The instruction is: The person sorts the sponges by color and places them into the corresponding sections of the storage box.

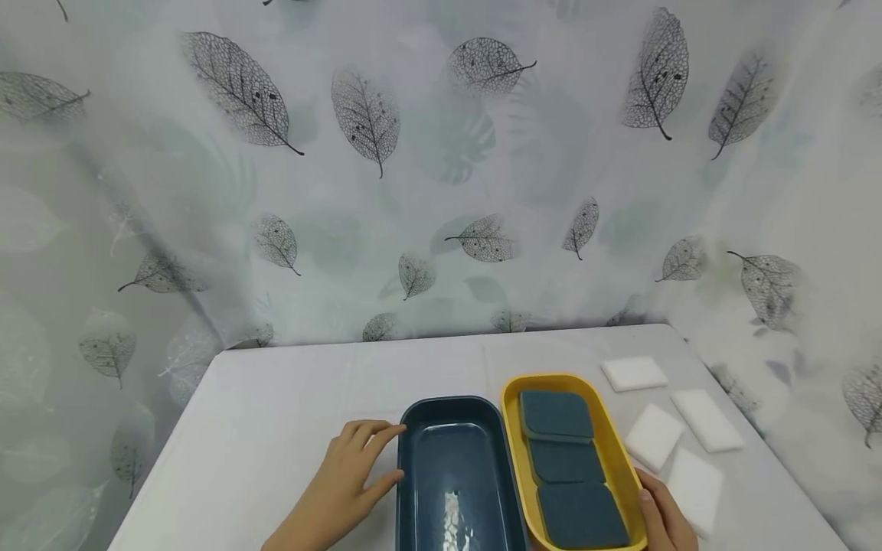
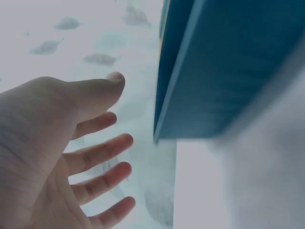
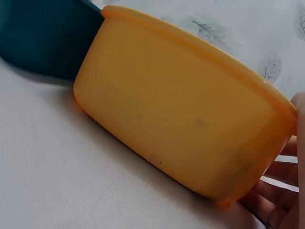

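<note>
Left hand (image 1: 347, 478) with fingers parted beside a glossy dark-blue tray (image 1: 455, 463), smooth yellow tub (image 1: 610, 441) touching it, three flat rounded blue pads (image 1: 566, 461) inside, right hand (image 1: 664, 511) with loosely extended fingers against the tub's side, four matte white oblong blocks (image 1: 654, 437).

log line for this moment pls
left hand: beside blue tray; right hand: touching yellow tray; blue pads: inside yellow tray; white blocks: right of yellow tray
</note>
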The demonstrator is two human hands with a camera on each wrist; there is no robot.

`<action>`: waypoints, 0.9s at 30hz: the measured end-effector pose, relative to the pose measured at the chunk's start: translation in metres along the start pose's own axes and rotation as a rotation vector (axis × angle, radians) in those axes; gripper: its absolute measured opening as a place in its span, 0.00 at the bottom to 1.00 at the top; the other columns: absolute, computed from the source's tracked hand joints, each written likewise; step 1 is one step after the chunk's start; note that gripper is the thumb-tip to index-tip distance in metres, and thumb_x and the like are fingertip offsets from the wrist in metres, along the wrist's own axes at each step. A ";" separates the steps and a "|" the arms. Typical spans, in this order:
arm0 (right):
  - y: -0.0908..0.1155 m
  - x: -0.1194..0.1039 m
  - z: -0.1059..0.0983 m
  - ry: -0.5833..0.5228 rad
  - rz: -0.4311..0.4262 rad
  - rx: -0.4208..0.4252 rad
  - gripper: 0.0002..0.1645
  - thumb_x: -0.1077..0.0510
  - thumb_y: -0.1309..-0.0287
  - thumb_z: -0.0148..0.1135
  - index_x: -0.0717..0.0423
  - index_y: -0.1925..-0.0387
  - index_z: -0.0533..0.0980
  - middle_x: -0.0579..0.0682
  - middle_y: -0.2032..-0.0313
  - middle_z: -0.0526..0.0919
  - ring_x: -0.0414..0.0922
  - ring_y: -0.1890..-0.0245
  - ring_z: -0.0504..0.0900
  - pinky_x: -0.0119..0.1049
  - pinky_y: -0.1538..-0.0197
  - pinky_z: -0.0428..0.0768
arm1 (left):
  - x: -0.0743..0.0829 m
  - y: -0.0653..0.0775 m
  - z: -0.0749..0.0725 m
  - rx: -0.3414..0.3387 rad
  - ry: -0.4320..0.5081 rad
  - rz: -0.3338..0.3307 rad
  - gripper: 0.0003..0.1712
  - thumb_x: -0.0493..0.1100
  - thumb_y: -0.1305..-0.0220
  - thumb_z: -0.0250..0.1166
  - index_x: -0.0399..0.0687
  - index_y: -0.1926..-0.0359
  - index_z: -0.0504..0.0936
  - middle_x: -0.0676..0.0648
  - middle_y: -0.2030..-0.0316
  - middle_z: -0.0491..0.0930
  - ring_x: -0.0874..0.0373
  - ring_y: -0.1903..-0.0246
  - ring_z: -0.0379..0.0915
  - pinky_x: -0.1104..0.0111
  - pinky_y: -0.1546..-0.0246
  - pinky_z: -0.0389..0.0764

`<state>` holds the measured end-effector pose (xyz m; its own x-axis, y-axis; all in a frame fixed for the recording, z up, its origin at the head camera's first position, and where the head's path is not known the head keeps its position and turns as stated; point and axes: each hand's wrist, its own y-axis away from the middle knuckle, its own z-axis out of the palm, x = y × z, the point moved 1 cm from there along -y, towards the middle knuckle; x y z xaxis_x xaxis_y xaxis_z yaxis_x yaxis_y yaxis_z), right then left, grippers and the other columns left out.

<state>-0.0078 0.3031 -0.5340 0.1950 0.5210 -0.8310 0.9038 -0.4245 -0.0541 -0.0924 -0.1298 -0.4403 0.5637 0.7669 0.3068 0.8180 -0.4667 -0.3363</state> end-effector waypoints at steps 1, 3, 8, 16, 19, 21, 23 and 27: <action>0.000 -0.001 0.000 -0.009 0.000 0.003 0.29 0.47 0.17 0.42 0.64 0.33 0.74 0.10 0.61 0.71 0.25 0.67 0.79 0.29 0.68 0.79 | -0.003 0.005 -0.001 0.022 -0.018 -0.004 0.33 0.51 0.38 0.76 0.56 0.33 0.78 0.55 0.41 0.79 0.55 0.40 0.71 0.55 0.51 0.78; 0.000 -0.002 0.000 -0.015 0.003 -0.002 0.29 0.47 0.17 0.42 0.64 0.33 0.74 0.10 0.61 0.70 0.25 0.67 0.79 0.29 0.68 0.79 | -0.010 0.015 -0.003 0.062 -0.048 -0.008 0.33 0.50 0.41 0.78 0.57 0.34 0.79 0.56 0.43 0.79 0.57 0.42 0.71 0.57 0.54 0.77; -0.001 -0.008 -0.003 -0.003 0.033 -0.033 0.29 0.48 0.17 0.42 0.63 0.32 0.72 0.07 0.60 0.67 0.24 0.67 0.78 0.29 0.67 0.79 | -0.028 0.039 -0.007 0.177 -0.132 0.023 0.36 0.47 0.49 0.82 0.54 0.37 0.81 0.55 0.47 0.81 0.56 0.47 0.74 0.60 0.59 0.77; -0.001 -0.010 -0.005 0.019 0.043 -0.068 0.29 0.49 0.17 0.41 0.64 0.31 0.72 0.10 0.59 0.67 0.23 0.67 0.78 0.30 0.67 0.80 | -0.058 0.083 -0.005 0.326 -0.163 -0.007 0.28 0.51 0.46 0.80 0.49 0.45 0.85 0.49 0.54 0.84 0.49 0.57 0.80 0.52 0.66 0.82; -0.001 -0.010 -0.005 0.001 0.037 -0.059 0.29 0.49 0.17 0.41 0.64 0.31 0.71 0.08 0.60 0.66 0.24 0.67 0.78 0.31 0.67 0.80 | -0.066 0.093 -0.003 0.362 -0.181 -0.006 0.25 0.57 0.38 0.74 0.48 0.46 0.85 0.46 0.56 0.85 0.47 0.59 0.81 0.49 0.67 0.83; -0.001 -0.010 -0.006 -0.014 0.040 -0.063 0.29 0.48 0.16 0.40 0.64 0.30 0.70 0.07 0.61 0.66 0.25 0.68 0.79 0.31 0.68 0.80 | -0.069 0.099 -0.003 0.358 -0.192 -0.043 0.25 0.56 0.39 0.75 0.48 0.47 0.85 0.45 0.56 0.85 0.46 0.58 0.81 0.48 0.67 0.83; -0.001 -0.009 -0.007 -0.026 0.038 -0.063 0.29 0.48 0.16 0.40 0.63 0.30 0.70 0.07 0.60 0.67 0.26 0.68 0.79 0.32 0.68 0.80 | -0.068 0.105 -0.003 0.324 -0.206 -0.118 0.25 0.51 0.45 0.79 0.48 0.48 0.86 0.45 0.56 0.85 0.43 0.57 0.81 0.46 0.66 0.83; 0.001 -0.008 -0.008 -0.031 0.053 -0.083 0.30 0.48 0.16 0.40 0.64 0.30 0.70 0.08 0.61 0.67 0.27 0.68 0.80 0.32 0.69 0.80 | -0.071 0.122 -0.006 0.162 -0.203 -0.367 0.25 0.46 0.47 0.78 0.46 0.47 0.86 0.42 0.52 0.84 0.37 0.52 0.79 0.38 0.58 0.81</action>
<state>-0.0056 0.3043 -0.5236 0.2324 0.4755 -0.8484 0.9213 -0.3871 0.0354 -0.0320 -0.2436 -0.4974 0.1927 0.9472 0.2563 0.9218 -0.0852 -0.3782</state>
